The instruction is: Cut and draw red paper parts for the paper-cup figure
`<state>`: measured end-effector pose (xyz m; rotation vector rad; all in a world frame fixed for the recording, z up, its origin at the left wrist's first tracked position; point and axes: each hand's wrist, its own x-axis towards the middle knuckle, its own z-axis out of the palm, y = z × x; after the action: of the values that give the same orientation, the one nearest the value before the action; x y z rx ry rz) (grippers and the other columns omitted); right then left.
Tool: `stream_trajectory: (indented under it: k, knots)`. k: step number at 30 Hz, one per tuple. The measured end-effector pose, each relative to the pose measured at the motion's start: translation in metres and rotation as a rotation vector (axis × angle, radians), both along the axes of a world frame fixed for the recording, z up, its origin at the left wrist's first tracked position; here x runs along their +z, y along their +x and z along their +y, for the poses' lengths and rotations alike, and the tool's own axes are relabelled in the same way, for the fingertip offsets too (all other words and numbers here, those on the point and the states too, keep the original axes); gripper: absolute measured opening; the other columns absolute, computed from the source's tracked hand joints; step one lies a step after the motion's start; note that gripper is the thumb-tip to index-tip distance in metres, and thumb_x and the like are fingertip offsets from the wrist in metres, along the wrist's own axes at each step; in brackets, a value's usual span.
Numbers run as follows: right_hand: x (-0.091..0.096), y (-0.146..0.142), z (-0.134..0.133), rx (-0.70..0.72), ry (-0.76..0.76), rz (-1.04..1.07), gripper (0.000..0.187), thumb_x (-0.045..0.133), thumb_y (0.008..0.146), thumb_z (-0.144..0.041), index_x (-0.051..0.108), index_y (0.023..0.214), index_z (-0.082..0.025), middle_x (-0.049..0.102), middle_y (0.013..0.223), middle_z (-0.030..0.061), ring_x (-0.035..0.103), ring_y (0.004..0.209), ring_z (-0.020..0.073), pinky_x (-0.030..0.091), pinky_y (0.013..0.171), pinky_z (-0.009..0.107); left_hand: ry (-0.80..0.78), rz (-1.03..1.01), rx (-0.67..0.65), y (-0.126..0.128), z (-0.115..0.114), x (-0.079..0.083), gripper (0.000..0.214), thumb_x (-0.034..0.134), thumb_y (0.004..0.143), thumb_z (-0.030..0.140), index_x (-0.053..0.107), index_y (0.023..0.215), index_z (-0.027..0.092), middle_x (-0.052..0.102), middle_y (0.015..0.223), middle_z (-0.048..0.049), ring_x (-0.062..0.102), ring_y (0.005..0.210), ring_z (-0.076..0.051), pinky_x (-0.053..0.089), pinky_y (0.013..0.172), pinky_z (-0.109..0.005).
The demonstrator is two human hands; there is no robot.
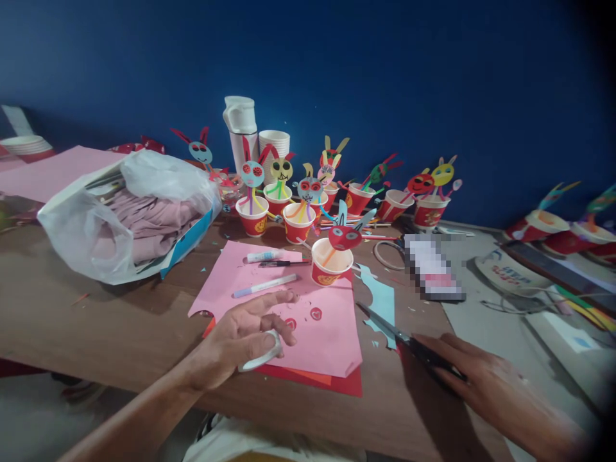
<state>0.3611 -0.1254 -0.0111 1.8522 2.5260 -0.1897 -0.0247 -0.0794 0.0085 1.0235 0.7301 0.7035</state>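
My left hand (255, 327) hovers over the near left part of a pink paper sheet (332, 346), its thumb pressing a white round piece (264, 354) that looks like a tape roll. Two small red circles (316, 314) with heart shapes lie on the sheet close to my fingertips. To the right, black-handled scissors (404, 338) rest in my right hand (481, 378), blades pointing toward the sheet's right edge. A cut light-blue paper (384, 301) lies just beyond the blades. A red paper cup (325, 276) with a red rabbit-eared face stands on the sheet's far right corner.
Several cups with paper faces (253, 221) line the back near a blue wall (308, 77). A glue stick (264, 256) and pens (264, 285) lie on the pink sheet. A plastic bag (96, 237) with cloth sits left. A blurred-out phone-like object (430, 266) lies right.
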Motion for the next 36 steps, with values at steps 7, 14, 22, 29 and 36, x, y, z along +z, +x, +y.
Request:
stream_trajectory:
  k: [7, 14, 22, 29, 36]
  knots:
    - [0.006, 0.001, 0.010, -0.050, -0.141, 0.035, 0.033, 0.052, 0.081, -0.025, 0.063, 0.112, -0.028, 0.069, 0.104, 0.0071, 0.068, 0.087, 0.0274, 0.055, 0.072, 0.037, -0.032, -0.011, -0.114, -0.004, 0.001, -0.001, 0.061, 0.066, 0.074, 0.038, 0.046, 0.127, 0.017, 0.062, 0.082, -0.0089, 0.051, 0.061, -0.012, 0.032, 0.050, -0.019]
    - [0.032, -0.006, 0.012, -0.080, -0.023, 0.148, 0.028, 0.052, 0.081, -0.027, 0.068, 0.105, -0.023, 0.072, 0.100, 0.0080, 0.069, 0.082, 0.0292, 0.055, 0.069, 0.041, -0.053, 0.027, -0.232, -0.013, -0.005, -0.004, 0.057, 0.064, 0.075, 0.036, 0.050, 0.126, 0.016, 0.063, 0.083, -0.0092, 0.042, 0.052, -0.007, 0.024, 0.046, -0.019]
    - [0.038, -0.126, 0.017, 0.314, 0.350, 0.713, 0.015, 0.060, 0.082, -0.021, 0.061, 0.097, -0.021, 0.066, 0.092, 0.0061, 0.062, 0.086, 0.0188, 0.051, 0.074, 0.031, -0.149, -0.171, -0.351, 0.004, -0.012, 0.004, 0.058, 0.069, 0.070, 0.035, 0.053, 0.121, 0.014, 0.065, 0.077, -0.0090, 0.051, 0.056, -0.010, 0.032, 0.050, -0.020]
    - [0.028, -0.140, 0.026, 0.451, 0.402, 0.717, 0.024, 0.061, 0.076, -0.014, 0.057, 0.099, -0.021, 0.062, 0.093, 0.0062, 0.056, 0.084, 0.0191, 0.046, 0.072, 0.035, -0.171, -0.347, -0.355, 0.011, -0.013, -0.008, 0.054, 0.068, 0.072, 0.034, 0.055, 0.121, 0.015, 0.066, 0.077, -0.0099, 0.056, 0.056, -0.011, 0.035, 0.048, -0.018]
    - [0.028, -0.141, 0.036, 0.520, 0.388, 0.752, 0.018, 0.056, 0.076, -0.008, 0.060, 0.089, -0.020, 0.061, 0.086, 0.0031, 0.054, 0.077, 0.0152, 0.041, 0.068, 0.030, -0.197, -0.361, -0.356, 0.015, -0.006, -0.012, 0.050, 0.069, 0.069, 0.030, 0.058, 0.116, 0.016, 0.065, 0.098, -0.0135, 0.062, 0.065, -0.015, 0.042, 0.053, -0.021]
